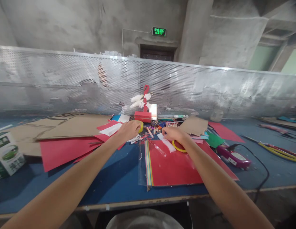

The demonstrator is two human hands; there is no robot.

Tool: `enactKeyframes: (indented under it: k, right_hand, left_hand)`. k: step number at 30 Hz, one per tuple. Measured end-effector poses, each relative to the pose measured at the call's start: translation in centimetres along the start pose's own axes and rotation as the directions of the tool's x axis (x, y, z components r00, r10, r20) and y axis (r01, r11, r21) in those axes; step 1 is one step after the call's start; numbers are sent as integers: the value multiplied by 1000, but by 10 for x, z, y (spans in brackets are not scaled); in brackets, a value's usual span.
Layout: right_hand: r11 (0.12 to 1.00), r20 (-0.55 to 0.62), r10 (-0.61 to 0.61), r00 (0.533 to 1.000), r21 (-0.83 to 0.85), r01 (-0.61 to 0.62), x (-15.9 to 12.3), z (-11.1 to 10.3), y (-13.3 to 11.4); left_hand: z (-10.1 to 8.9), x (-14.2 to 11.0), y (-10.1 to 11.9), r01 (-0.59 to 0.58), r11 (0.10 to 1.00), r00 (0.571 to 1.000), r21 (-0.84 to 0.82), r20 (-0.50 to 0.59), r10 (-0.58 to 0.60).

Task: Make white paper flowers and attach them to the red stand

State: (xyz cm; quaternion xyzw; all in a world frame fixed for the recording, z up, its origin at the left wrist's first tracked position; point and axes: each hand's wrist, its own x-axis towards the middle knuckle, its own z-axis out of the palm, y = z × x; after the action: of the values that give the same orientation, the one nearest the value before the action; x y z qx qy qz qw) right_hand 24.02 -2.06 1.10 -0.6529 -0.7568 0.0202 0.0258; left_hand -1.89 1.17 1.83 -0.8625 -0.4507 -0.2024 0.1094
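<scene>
My left hand [130, 129] is closed around a roll of yellow tape [141, 127] over the middle of the table. Its fingertips are partly hidden by the roll and the hand itself. My right hand [174, 133] has its fingers curled together; what they hold, if anything, cannot be made out. Just below it are a white strip [167, 143] and the yellow loop handle [178, 147] of a tool, both over a clear-wrapped pack of red sheets [174, 168]. Behind the hands stands a red paper piece [143, 116] with a looped upright bearing white flowers [137, 101].
Brown cardboard [74, 126] and red sheets [64, 151] cover the left side, with a green-and-white carton [8, 154] at the edge. To the right lie a purple corded device [235, 158] and yellow-handled scissors [279, 151]. A perforated metal screen [66, 82] runs along the back.
</scene>
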Motion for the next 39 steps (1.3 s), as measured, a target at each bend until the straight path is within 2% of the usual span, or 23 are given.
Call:
enactKeyframes:
  k: [8,21,26,32,36,39]
  right_hand:
    - [998,64,-13,998,68,9,7,4,-5]
    - [974,115,-30,993,226,3,16,10,-1]
    - [969,94,-43,995,248,18,19,12,-2]
    - [950,31,-52,998,310,39,8,3,-4]
    - [861,-48,-162,986,481,164,4,-3,-7]
    - [724,-167,-257,952,620,303,2,-7,-13]
  left_hand:
    - [3,-1,-2,-17,996,1000,-91,-19,15]
    - [6,1,-2,-60,997,998,-54,1,60]
    - [9,1,-3,-77,994,997,-78,-3,77]
    - [13,2,-4,-78,990,997,-117,8,80]
    - [16,4,-3,-62,952,994,-299,63,84]
    - [19,6,1,10,824,987,-566,137,83]
